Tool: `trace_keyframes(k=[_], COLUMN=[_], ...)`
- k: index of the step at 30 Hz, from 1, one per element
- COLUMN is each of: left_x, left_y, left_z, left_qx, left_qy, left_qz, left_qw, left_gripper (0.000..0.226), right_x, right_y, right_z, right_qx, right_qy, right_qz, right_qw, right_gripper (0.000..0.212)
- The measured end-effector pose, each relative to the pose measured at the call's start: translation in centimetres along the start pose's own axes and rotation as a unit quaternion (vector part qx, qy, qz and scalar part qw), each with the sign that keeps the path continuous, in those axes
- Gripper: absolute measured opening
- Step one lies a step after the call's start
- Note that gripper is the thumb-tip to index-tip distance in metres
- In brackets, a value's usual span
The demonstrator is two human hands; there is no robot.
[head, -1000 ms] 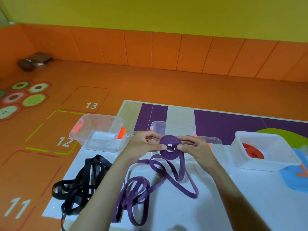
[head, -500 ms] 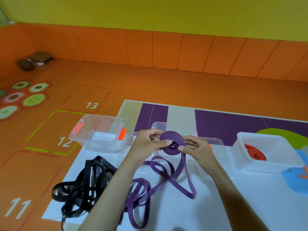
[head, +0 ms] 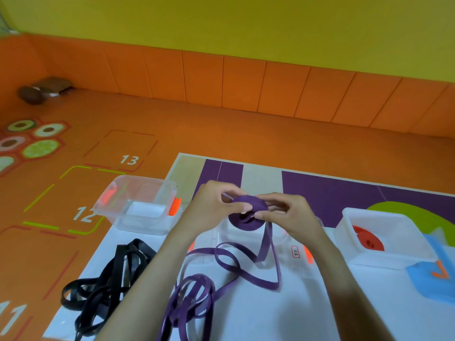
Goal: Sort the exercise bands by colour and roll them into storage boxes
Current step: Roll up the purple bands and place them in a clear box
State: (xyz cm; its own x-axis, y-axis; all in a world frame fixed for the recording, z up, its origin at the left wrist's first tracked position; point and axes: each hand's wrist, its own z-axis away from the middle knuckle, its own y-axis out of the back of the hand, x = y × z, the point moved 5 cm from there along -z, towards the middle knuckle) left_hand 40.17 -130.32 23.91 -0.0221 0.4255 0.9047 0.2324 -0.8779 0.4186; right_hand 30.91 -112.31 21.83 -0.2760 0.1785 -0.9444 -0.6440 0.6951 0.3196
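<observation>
The purple roll [head: 248,215] has tipped since half a second ago, so its wound edge faces up more. At far left, black bands [head: 105,286] lie tangled on the mat [head: 270,316], with the left box [head: 138,205] clear behind them. The left hand [head: 214,207] pinches the roll with thumb and curled fingers, and the right hand [head: 290,212] pinches its other side. Both hands hide much of the middle box [head: 288,244] below. The loose purple band [head: 246,269] trails from the roll across the mat, under the left forearm. At right, the right box [head: 394,222] holds a red roll [head: 368,238].
</observation>
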Motion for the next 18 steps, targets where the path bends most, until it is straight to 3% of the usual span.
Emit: trace_keyframes(k=[8, 14, 18], left_x=[4.8, 7.8, 9.3], left_y=[3.0, 5.5, 7.1], left_z=[-1.5, -2.5, -2.9], left_qx=[0.079, 0.021, 0.036], left_qy=[-0.082, -0.075, -0.067], left_qz=[0.047, -0.052, 0.018], left_qw=[0.992, 0.996, 0.997], left_gripper=[0.015, 0.022, 0.020], right_x=[-3.6, -8.7, -11.5], right_y=[2.1, 3.2, 3.1], right_z=[-1.3, -2.4, -2.7], right_qx=[0.088, 0.072, 0.104], right_qy=[0.057, 0.104, 0.151], right_qz=[-0.096, -0.069, -0.053], right_qw=[0.990, 0.990, 0.982], right_gripper=[0.029, 0.028, 0.027])
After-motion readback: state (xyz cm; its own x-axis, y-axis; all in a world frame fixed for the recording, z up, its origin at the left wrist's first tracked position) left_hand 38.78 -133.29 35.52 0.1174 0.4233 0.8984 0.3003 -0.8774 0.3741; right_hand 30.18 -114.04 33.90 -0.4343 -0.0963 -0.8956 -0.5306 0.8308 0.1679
